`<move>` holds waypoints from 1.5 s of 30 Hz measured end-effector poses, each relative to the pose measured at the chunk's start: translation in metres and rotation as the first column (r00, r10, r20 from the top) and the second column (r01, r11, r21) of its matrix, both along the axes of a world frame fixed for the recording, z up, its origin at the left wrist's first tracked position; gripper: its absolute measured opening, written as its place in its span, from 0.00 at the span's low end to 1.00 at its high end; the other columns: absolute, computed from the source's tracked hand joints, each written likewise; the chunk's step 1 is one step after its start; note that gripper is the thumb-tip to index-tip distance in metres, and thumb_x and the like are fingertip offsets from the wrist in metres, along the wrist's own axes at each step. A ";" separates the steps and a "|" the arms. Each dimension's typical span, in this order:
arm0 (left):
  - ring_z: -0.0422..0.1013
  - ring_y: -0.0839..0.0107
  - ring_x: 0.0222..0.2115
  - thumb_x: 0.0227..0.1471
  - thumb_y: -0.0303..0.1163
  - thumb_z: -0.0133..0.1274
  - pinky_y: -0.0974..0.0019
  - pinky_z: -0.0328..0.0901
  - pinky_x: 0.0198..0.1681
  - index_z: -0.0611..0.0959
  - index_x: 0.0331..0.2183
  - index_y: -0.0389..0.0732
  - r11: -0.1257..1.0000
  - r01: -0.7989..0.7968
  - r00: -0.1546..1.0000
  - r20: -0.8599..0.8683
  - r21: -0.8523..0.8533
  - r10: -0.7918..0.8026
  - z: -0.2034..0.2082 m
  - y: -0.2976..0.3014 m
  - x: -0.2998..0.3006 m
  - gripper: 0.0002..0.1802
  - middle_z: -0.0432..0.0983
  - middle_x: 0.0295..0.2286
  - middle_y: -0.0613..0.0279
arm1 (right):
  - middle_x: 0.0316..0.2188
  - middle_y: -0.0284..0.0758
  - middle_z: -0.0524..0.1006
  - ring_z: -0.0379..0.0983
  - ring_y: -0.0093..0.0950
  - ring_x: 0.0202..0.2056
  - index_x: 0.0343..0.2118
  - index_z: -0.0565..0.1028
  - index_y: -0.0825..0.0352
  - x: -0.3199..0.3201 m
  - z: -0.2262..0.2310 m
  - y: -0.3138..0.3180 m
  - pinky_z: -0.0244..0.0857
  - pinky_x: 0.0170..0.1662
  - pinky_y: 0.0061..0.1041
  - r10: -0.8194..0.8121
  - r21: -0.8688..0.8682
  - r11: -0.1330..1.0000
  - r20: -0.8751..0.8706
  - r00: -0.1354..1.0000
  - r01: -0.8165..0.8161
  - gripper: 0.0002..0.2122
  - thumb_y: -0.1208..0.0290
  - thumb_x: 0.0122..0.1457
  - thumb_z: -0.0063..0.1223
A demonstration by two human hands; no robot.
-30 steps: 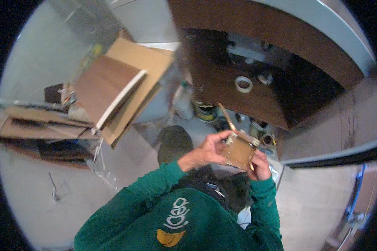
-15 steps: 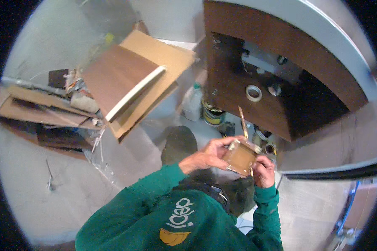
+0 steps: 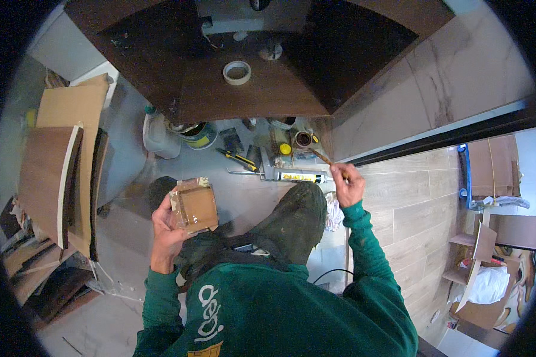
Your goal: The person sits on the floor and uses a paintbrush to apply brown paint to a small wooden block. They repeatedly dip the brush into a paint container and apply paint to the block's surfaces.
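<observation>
My left hand (image 3: 165, 225) grips a small square brown block (image 3: 198, 205) by its left edge, with shiny clear tape or film along its borders. Out to the right, my right hand (image 3: 349, 184) pinches a thin stick-like brush (image 3: 323, 157). The brush's far end points at a small open jar (image 3: 304, 139) of dark contents; I cannot tell whether it touches the rim. Beside the jar lies a yellow cap (image 3: 285, 149). A sealant cartridge (image 3: 301, 177), a yellow-black utility knife (image 3: 238, 159) and a scraper-like tool (image 3: 262, 156) lie on the floor before my knees.
A brown cabinet (image 3: 256, 101) stands ahead, with a tape roll (image 3: 237, 73) on it. A white jug (image 3: 161, 137) and a bucket (image 3: 201, 139) are on the floor. Cardboard (image 3: 71, 106) and a curved brown panel (image 3: 44, 172) lean at left. A crumpled cloth (image 3: 333, 213) lies by my right knee.
My view has turned right. My hands, earlier together around the block, are now apart: the left holds the block and the right has reached toward the jar with the brush.
</observation>
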State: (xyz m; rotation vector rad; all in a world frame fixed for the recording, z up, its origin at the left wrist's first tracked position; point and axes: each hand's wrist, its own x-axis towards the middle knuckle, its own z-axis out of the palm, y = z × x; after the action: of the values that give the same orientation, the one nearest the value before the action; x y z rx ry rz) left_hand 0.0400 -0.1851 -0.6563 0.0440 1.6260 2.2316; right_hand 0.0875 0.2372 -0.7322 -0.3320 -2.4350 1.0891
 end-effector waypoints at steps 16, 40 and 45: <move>0.71 0.57 0.50 0.29 0.32 0.66 0.52 0.67 0.53 0.63 0.57 0.29 0.992 -0.106 0.993 0.037 -0.075 0.109 0.014 0.007 0.015 0.52 0.69 0.50 0.49 | 0.27 0.49 0.79 0.77 0.46 0.31 0.38 0.81 0.62 -0.102 -0.183 0.065 0.70 0.38 0.38 -0.240 -0.107 0.957 0.229 0.944 0.269 0.16 0.54 0.56 0.53; 0.71 0.60 0.49 0.27 0.36 0.66 0.57 0.67 0.53 0.62 0.58 0.28 0.984 -0.136 0.988 0.058 -0.114 0.143 0.023 0.011 0.017 0.55 0.69 0.50 0.51 | 0.28 0.52 0.78 0.76 0.50 0.33 0.39 0.82 0.56 -0.114 -0.204 0.072 0.69 0.40 0.44 -0.280 0.036 0.958 0.317 0.906 0.284 0.16 0.53 0.55 0.53; 0.70 0.60 0.50 0.27 0.34 0.64 0.56 0.67 0.53 0.63 0.58 0.28 0.975 -0.168 0.982 0.065 -0.143 0.179 0.026 0.014 0.018 0.54 0.69 0.50 0.51 | 0.29 0.52 0.78 0.76 0.50 0.34 0.39 0.82 0.58 -0.117 -0.217 0.067 0.70 0.39 0.43 -0.286 0.045 0.957 0.318 0.904 0.288 0.16 0.52 0.55 0.53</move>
State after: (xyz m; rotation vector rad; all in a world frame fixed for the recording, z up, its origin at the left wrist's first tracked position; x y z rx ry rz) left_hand 0.0581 -0.1714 -0.6303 -0.2275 1.7969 2.2093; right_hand -0.0296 0.3046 -0.9492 -0.9042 -2.5498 0.9685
